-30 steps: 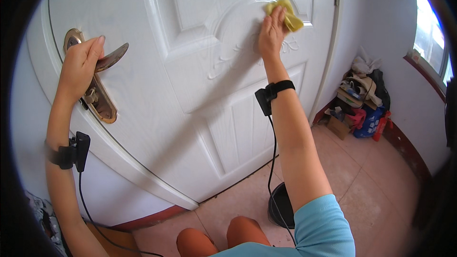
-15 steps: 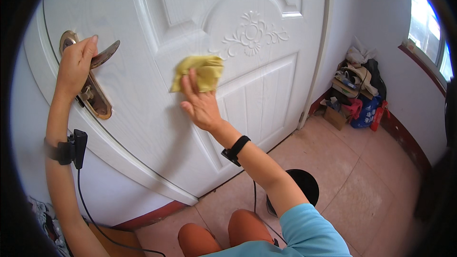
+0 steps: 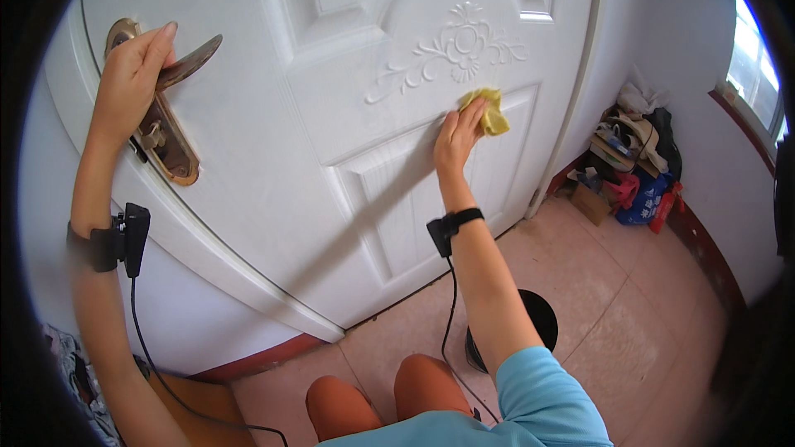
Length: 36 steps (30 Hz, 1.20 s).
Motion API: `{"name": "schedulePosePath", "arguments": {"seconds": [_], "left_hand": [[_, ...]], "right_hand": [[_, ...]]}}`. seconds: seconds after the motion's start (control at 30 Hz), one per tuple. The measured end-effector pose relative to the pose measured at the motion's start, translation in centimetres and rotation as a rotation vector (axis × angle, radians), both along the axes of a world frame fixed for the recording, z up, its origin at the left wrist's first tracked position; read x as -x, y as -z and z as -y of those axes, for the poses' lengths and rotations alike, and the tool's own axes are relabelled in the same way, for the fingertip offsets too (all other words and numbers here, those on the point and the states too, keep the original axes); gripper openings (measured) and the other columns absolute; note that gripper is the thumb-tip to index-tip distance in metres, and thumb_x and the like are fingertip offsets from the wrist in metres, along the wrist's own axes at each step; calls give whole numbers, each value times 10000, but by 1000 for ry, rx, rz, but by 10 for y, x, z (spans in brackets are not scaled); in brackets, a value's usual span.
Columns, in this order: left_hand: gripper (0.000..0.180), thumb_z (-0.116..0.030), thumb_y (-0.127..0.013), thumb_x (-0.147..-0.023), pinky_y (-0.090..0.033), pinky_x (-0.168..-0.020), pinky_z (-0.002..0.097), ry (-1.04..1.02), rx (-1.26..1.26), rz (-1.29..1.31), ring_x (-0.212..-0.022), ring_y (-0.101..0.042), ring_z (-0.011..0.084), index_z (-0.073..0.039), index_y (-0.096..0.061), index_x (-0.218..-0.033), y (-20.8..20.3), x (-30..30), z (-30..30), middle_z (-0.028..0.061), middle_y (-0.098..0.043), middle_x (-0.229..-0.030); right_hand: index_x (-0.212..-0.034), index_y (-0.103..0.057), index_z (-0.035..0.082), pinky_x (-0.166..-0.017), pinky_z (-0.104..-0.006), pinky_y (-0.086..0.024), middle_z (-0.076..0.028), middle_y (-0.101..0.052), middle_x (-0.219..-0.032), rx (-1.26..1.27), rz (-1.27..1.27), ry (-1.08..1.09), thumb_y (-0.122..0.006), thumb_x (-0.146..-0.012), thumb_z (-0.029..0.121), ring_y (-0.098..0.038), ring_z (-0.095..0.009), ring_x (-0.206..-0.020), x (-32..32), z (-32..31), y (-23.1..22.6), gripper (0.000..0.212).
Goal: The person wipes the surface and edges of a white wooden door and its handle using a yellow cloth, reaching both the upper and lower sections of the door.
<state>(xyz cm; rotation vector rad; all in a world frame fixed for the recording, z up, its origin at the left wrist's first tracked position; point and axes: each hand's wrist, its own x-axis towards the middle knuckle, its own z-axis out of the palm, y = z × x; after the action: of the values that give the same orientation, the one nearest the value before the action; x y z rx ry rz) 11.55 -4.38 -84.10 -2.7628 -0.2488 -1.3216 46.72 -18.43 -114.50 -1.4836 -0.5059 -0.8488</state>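
Note:
Fingers of my left hand [image 3: 128, 87] are wrapped round the worn bronze-coloured door handle [image 3: 197, 61], whose curved lever sticks out past my fist. Below it runs the handle's long backplate [image 3: 176, 159]. Against the white panelled door [image 3: 331, 124], my right hand [image 3: 455, 142] presses a crumpled yellow cloth [image 3: 495, 118], just under the raised flower carving [image 3: 466, 43]. Its fingers lie together over the cloth's left part, and that arm is stretched out. Each forearm wears a black strap with a small device and a cable.
Bags, cardboard and cloth items form a pile [image 3: 633, 157] in the corner, below a window [image 3: 749, 58]. A round black bin [image 3: 538, 319] stands on the pink tiled floor [image 3: 613, 348] beside my right arm. A brown box [image 3: 207, 414] sits at lower left.
My right hand has carried the yellow cloth rightward across the door, from left of the carving to beneath it. My left hand stays on the handle; the view has shifted slightly.

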Motion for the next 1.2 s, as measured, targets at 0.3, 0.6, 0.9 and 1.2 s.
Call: {"name": "schedulePosePath", "arguments": {"seconds": [0.3,0.6,0.9,1.2], "left_hand": [[449,-346,-440,-1004,-285,-519,256,-4,24,-10,-567,-335,65,-33,-459,-682,0,-3,-9,-25,-360,-602],[468,-381,-446,-997,-295,-523,253,20,19,-16,-561,-343,76,-28,-471,-691,1,2,-12,-21,-365,-596],[469,-399,-443,-996,-324,-507,242,11,45,-33,-545,-381,67,-42,-482,-695,-1,4,-13,-21,-382,-574],[455,-371,-450,-992,-383,-530,253,23,-56,7,-513,-440,91,-22,-540,-714,1,1,-18,4,-471,-557]], "right_hand": [[-1437,-270,-34,-1128,-545,-102,-292,-144,-1518,313,170,-311,-562,-876,249,-124,-473,-1394,168,-54,39,693],[-1450,-344,107,-1149,-507,-118,-172,-260,-1521,647,244,-281,-563,-866,346,-189,-380,-1406,134,-31,37,668],[-1455,-235,-31,-1123,-504,-100,-294,-136,-1523,188,139,-264,-461,-925,249,-147,-466,-1389,156,-54,38,641],[-1460,-241,-14,-1123,-533,-133,-302,-209,-1491,502,104,-508,-491,-940,352,-173,-479,-1378,248,-70,136,683]]}}
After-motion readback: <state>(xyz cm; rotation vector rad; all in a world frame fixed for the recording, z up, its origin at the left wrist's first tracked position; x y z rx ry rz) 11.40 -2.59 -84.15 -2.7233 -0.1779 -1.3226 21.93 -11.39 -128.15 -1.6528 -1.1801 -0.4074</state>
